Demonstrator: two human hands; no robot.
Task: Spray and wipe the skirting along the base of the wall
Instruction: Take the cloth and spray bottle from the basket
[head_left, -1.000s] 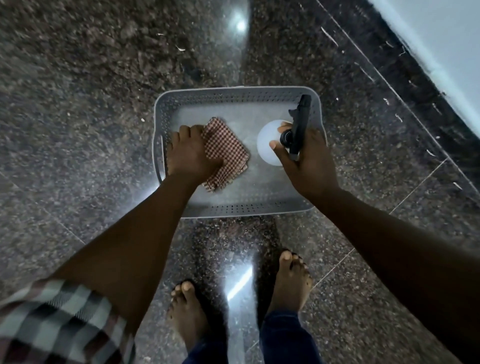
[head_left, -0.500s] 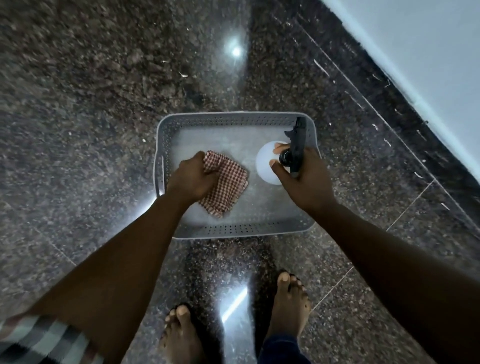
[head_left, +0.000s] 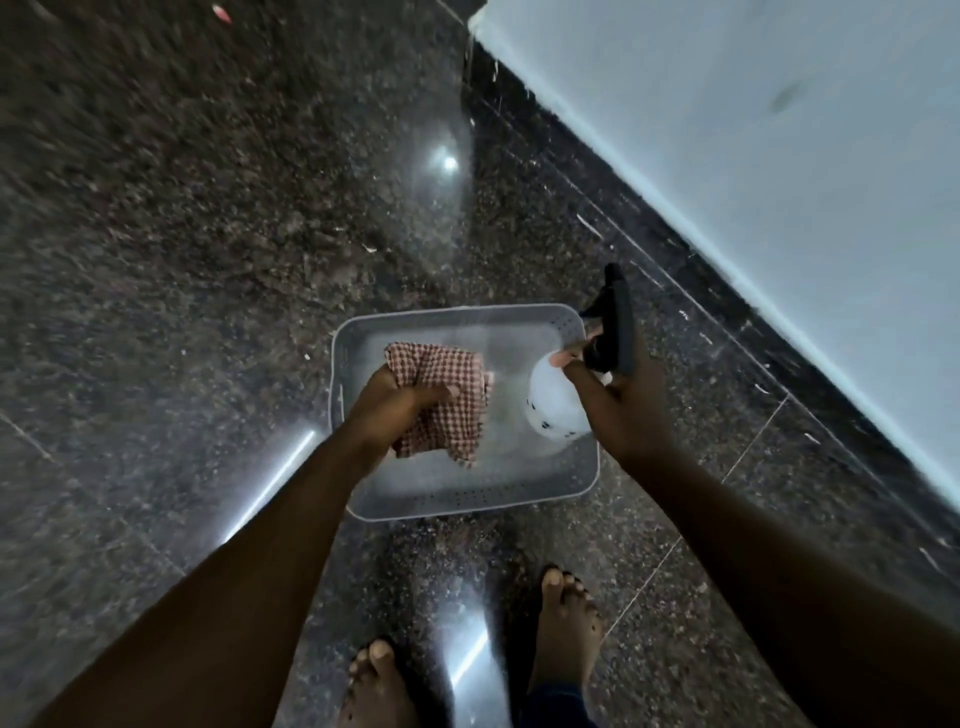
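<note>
The skirting is a dark, polished stone strip at the foot of the pale wall. It runs on a diagonal from the top middle of the view down to the right edge, and it carries small pale specks and streaks. Both hands are on its left side and do not touch it.

The thing nearest to the skirting is the spray bottle. It has a white round body and a black trigger head, and the head points away from the person. The right hand grips the bottle at the neck, with the thumb curled around it just under the black head. The white body is over the right part of a grey perforated basket.

More to the left, well apart from the skirting, the left hand is closed around a red and white checked cloth. The cloth is bunched in the fingers and hangs over the inside of the basket. Whether its lower corner touches the basket bottom, I cannot tell.

The basket stands on a dark speckled floor which reflects some lights. Two bare feet stand on this floor just near the front side of the basket.
</note>
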